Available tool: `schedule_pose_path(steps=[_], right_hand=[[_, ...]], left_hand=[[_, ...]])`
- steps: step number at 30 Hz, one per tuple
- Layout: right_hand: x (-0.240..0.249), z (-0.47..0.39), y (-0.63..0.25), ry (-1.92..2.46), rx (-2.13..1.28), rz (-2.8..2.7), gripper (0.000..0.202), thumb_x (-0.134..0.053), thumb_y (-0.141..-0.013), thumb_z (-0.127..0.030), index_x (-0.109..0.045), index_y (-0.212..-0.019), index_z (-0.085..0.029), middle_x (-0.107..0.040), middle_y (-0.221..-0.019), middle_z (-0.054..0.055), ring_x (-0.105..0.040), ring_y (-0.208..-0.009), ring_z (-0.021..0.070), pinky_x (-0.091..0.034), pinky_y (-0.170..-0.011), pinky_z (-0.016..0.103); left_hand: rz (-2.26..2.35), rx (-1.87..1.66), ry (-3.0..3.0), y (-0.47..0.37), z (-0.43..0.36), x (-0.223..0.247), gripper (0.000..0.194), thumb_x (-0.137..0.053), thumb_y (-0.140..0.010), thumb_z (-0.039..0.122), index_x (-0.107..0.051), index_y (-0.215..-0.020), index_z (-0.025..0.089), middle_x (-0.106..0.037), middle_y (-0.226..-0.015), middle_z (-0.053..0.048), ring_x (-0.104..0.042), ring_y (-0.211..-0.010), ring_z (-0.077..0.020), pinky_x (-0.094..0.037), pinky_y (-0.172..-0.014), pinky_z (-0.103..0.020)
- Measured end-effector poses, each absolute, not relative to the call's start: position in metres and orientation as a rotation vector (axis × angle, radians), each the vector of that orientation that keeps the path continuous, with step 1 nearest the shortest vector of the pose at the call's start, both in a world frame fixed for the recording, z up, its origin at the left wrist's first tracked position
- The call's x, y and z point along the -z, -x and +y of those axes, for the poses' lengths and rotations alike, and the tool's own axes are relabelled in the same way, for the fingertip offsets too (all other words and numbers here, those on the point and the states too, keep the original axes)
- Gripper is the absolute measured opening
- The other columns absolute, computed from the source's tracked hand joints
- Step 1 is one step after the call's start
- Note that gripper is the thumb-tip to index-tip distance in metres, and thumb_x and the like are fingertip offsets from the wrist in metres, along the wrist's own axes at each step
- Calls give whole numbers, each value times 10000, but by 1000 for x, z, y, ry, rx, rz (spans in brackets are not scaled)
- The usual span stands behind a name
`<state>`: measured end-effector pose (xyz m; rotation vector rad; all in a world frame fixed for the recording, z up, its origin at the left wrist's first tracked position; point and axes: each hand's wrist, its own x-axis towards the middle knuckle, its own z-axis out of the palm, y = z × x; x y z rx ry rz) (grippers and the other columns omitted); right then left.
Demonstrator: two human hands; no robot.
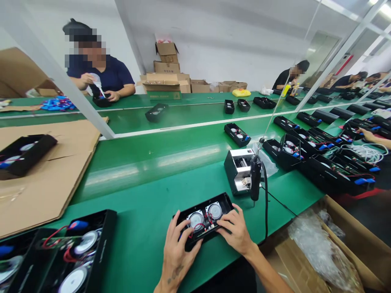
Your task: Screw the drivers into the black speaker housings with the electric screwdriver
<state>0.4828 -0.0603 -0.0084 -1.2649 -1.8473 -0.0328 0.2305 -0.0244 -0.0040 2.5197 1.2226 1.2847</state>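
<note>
You are holding the open black case (226, 200) on the green tabletop (143, 236), on your side of the silver-and-black machine (231, 173) and slightly to its left. Your left hand (180, 244) is spanning the case's left end in a fairly wide grip, its fingers curling over the rim and its thumb lying along the near wall. Your right hand (238, 234) is keeping a narrower grip at the right end, its fingertips reaching the near edge beside the red wires (209, 218). Two round speakers (205, 215) are sitting inside. A black screwdriver (255, 179) is hanging just right of the machine, its tip pointing down.
</note>
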Motion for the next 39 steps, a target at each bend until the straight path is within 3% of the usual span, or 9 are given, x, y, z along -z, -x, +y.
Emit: schedule_pose_path(steps=[6,9,11,21,39], right_hand=[[3,-68,-462,1308,13,-1719,189,-726,-901,-111,-712,-999,-272,-783,-874,-29,-694,-792,192,-419,-1216,601],[3,-69,-454,1344,34,-1660,202,-711,-875,-107,-707,-963,-288,-775,-832,-40,-685,-756,196,-445,-1193,607],[3,-70,-452,1350,49,-1633,209,-710,-868,-102,-705,-946,-296,-766,-806,-48,-675,-728,189,-444,-1197,610],[2,-71,-443,1409,105,-1620,175,-775,-867,-157,-674,-945,-278,-754,-821,-25,-694,-837,230,-366,-1272,658],[8,-72,-437,1440,123,-1573,203,-754,-802,-118,-636,-841,-278,-692,-735,-62,-657,-785,214,-362,-1246,606]], left_hand=[[1404,-1359,-2517,-237,-31,3,246,-752,-903,236,-637,-1121,242,-711,-1013,-45,-727,-1167,-304,-577,-1096,-590],[1447,-1372,-2510,-242,-34,3,209,-731,-910,254,-605,-1076,249,-694,-948,-18,-717,-925,-237,-579,-1073,-567],[1469,-1388,-2493,-244,-35,3,202,-716,-914,257,-584,-1066,249,-675,-921,-9,-688,-865,-222,-585,-1055,-554],[1456,-1352,-2533,-240,-32,8,341,-768,-929,329,-581,-1194,224,-689,-1016,-44,-694,-937,-235,-551,-1104,-568],[1543,-1363,-2541,-251,-38,17,289,-710,-920,271,-621,-1194,253,-644,-942,-24,-671,-928,-242,-530,-1132,-601]])
